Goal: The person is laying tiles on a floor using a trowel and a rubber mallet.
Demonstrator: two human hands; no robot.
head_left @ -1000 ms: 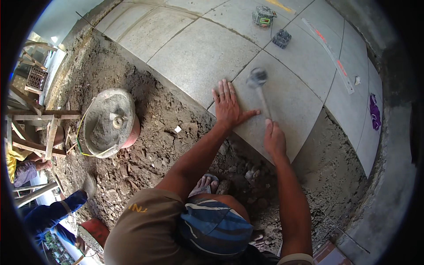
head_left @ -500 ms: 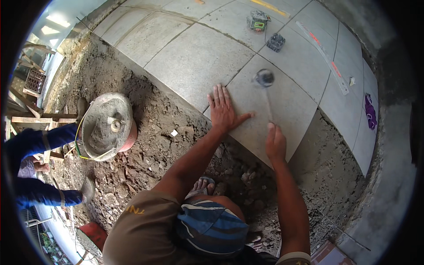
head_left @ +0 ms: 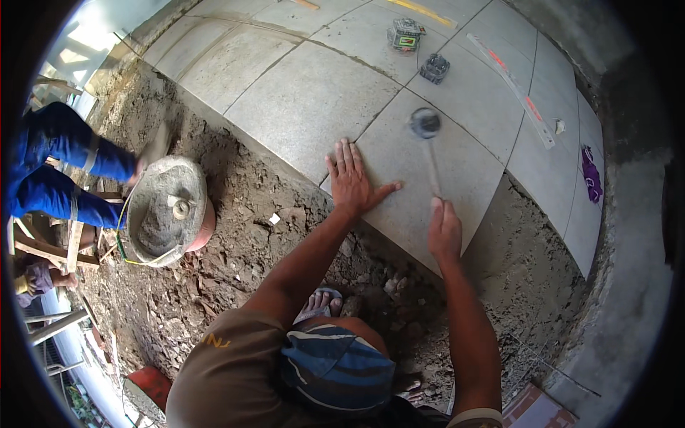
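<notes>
Though the mallet (head_left: 426, 123) is blurred, right hand (head_left: 445, 232) wrapped round its handle (head_left: 432, 167), left hand (head_left: 352, 188) splayed across tiles (head_left: 464, 185)

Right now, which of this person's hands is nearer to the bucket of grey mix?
The left. The left hand rests on the tiles, to the right of the bucket; the right hand grips a mallet, farther right.

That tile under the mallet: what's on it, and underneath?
The left hand spreads across this floor tile and its neighbour; the right hand holds the mallet, its head blurred, over it. What lies beneath is covered; grey mortar shows alongside.
</notes>
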